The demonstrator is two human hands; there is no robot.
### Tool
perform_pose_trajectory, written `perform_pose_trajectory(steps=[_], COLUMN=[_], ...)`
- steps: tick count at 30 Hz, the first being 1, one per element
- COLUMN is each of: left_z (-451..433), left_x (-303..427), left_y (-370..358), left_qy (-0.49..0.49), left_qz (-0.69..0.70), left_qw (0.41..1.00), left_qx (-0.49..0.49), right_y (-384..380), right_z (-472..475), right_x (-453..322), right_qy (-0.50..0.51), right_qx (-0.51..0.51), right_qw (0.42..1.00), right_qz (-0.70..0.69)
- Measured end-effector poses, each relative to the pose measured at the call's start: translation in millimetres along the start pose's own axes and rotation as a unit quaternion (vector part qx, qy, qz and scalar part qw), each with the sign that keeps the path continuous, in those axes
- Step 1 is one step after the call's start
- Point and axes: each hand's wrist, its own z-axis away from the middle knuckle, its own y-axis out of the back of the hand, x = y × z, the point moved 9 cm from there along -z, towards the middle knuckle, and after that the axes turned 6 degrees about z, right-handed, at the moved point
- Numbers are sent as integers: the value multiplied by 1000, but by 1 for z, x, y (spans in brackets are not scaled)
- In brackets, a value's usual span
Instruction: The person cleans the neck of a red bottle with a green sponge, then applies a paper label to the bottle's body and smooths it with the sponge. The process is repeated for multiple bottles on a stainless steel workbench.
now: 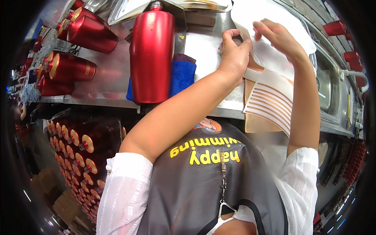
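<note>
My left hand [236, 57] is over the metal worktop, thumb and forefinger curved beside a thin brownish strip [246, 33]. Whether it grips that strip, I cannot tell. Bent and slightly blurred, my right hand [277, 38] hovers above a white, wet-looking surface [264, 14], with nothing visible in its fingers. A white sheet with gold stripes [268, 98] hangs over the worktop's front edge, below my hands. Left of them, a glossy red bottle [152, 55] with a clear threaded neck lies on a folded blue cloth [183, 72].
Several red bottles with gold bands [91, 33] lie on the left of the metal worktop [114, 70]. Below it are rows of red bottles with gold shoulders [77, 160]. A steel sink [329, 91] with a pale tap [357, 75] is at right. Trays [129, 10] stand behind.
</note>
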Motion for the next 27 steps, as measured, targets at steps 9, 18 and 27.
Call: perform_pose_trajectory(steps=[9,18,27], left_z=[-5,-9,-9], left_x=[7,12,4], left_y=[-2,7,11], left_qy=[-138,-171,-43], left_qz=[-128,-141,-19], left_qw=[981,975,999], left_qx=[-42,-9,-8], right_y=[-22,-30,-28], right_z=[-48,-44,-33], right_x=[-2,5,-8], right_qy=[-5,34,75], right_qx=[-99,-100,-50], right_qw=[995,991,995], right_qz=[-9,-84,-37])
